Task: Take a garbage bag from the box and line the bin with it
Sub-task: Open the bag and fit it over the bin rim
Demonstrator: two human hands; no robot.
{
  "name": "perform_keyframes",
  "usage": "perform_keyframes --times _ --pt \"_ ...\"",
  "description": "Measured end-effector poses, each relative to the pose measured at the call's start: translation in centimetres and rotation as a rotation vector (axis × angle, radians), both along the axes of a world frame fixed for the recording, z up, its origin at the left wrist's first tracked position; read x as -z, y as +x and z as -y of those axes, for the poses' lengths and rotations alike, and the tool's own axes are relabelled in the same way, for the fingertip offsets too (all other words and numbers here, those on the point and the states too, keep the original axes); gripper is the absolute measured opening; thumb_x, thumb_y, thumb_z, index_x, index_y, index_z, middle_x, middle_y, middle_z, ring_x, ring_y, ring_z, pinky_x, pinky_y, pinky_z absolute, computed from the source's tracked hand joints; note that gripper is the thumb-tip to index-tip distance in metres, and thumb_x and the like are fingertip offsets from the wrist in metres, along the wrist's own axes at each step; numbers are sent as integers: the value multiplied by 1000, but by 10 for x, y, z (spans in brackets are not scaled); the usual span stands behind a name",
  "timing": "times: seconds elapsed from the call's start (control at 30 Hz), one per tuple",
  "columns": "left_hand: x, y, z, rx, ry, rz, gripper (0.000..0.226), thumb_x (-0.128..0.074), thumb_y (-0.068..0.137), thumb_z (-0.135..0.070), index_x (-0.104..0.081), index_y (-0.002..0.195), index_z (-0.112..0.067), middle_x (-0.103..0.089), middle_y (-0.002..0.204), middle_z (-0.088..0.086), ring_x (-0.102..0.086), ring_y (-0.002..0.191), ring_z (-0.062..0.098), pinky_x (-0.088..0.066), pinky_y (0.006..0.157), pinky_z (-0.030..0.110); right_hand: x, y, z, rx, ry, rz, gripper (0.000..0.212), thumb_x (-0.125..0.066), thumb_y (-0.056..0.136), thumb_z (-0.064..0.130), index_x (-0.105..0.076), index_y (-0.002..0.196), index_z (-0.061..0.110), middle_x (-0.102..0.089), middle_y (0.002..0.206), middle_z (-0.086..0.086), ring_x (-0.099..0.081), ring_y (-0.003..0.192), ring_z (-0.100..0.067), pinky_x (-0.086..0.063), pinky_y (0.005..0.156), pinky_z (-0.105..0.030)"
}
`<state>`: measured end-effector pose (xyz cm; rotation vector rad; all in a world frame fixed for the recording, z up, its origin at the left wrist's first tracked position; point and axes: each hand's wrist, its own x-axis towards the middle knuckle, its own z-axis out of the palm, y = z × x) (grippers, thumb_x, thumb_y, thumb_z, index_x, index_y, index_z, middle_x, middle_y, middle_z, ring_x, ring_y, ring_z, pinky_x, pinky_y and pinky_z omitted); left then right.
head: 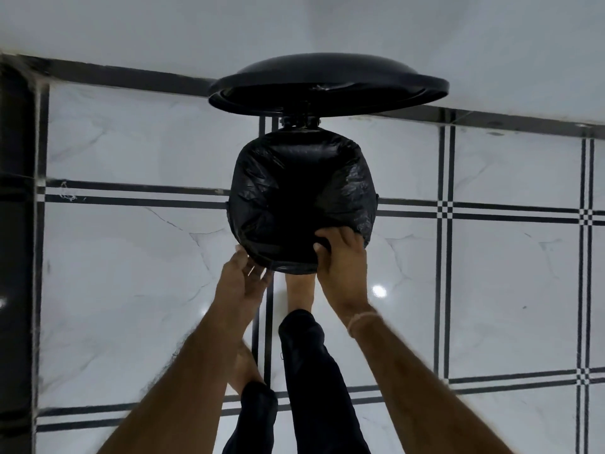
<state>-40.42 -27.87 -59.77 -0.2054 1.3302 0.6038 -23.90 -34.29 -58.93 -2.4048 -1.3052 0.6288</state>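
A round pedal bin stands on the tiled floor, its black lid (327, 83) raised open behind it. A black garbage bag (301, 198) covers the bin's mouth and hangs folded over the rim. My right hand (340, 257) grips the bag at the near rim, thumb and fingers curled into the plastic. At the near left rim, my left hand (244, 276) has its fingers spread and touches the bag's edge. The box of bags is not in view.
My right foot (299, 290) sits under the bin's near edge, my left foot (245, 368) is further back. White marble tiles (131, 290) with black lines cover the floor. A dark vertical surface (16, 224) runs along the left edge.
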Motion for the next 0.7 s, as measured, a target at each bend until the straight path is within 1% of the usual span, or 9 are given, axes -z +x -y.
perform_keyframes --times 0.07,0.13,0.23,0.27,0.33,0.4,0.5,0.63,0.7 --pt "-1 2 15 -16 -37 38 22 -50 106 -29 -65 107 -12 -70 106 6 -67 105 21 -54 93 43 -4 -11 20 226 66 -47 27 -62 96 10 -61 123 16 -57 122 -6 -54 111 -25 -52 93 -38" --pt "0 7 24 -98 -50 70 20 -52 105 -27 -65 99 -12 -70 97 3 -67 101 20 -52 97 44 -5 -22 30 543 137 -261 28 -61 100 11 -53 127 14 -53 124 -6 -56 113 -23 -52 94 -32" --pt "3 20 28 -264 -51 76 22 -54 104 -26 -65 95 -9 -73 80 1 -68 91 18 -53 94 40 -9 -27 18 1206 203 -936 23 -52 108 25 -53 127 12 -64 122 -13 -66 110 -26 -58 86 -32" --pt "4 23 27 -314 -52 76 23 -55 103 -26 -66 95 -7 -74 75 1 -70 86 18 -54 94 40 -12 -28 13 1340 207 -1111 27 -50 109 27 -58 126 8 -68 118 -13 -67 105 -25 -60 80 -31" --pt "7 29 29 -376 -54 74 26 -57 102 -27 -67 90 -6 -75 70 0 -73 76 15 -55 92 38 -14 -28 10 1523 250 -1331 31 -55 107 29 -65 119 3 -70 107 -10 -68 96 -22 -62 69 -31" --pt "11 31 31 -392 -51 68 32 -58 102 -28 -70 83 -6 -76 70 0 -73 77 15 -54 94 37 -10 -29 12 1644 348 -1477 32 -61 103 34 -69 111 4 -70 98 -6 -69 89 -19 -63 70 -34" --pt "16 28 32 -395 -44 76 43 -58 101 -29 -76 68 -7 -77 73 0 -73 80 14 -53 97 36 0 -28 11 1720 422 -1551 38 -68 97 38 -70 114 5 -72 100 -5 -70 92 -21 -65 81 -39" --pt "19 25 31 -295 -65 20 26 -61 99 -32 -67 90 -8 -74 70 0 -70 75 12 -57 89 31 3 -25 -1 1731 381 -1559 38 -65 99 41 -71 115 6 -72 103 -8 -69 97 -24 -59 95 -46" --pt "25 25 27 -234 -101 5 19 -63 100 -25 -67 94 -7 -73 72 1 -70 69 12 -61 77 29 -1 -20 -5 1708 366 -1558 38 -58 103 40 -69 109 4 -72 95 -8 -67 90 -23 -60 86 -41"
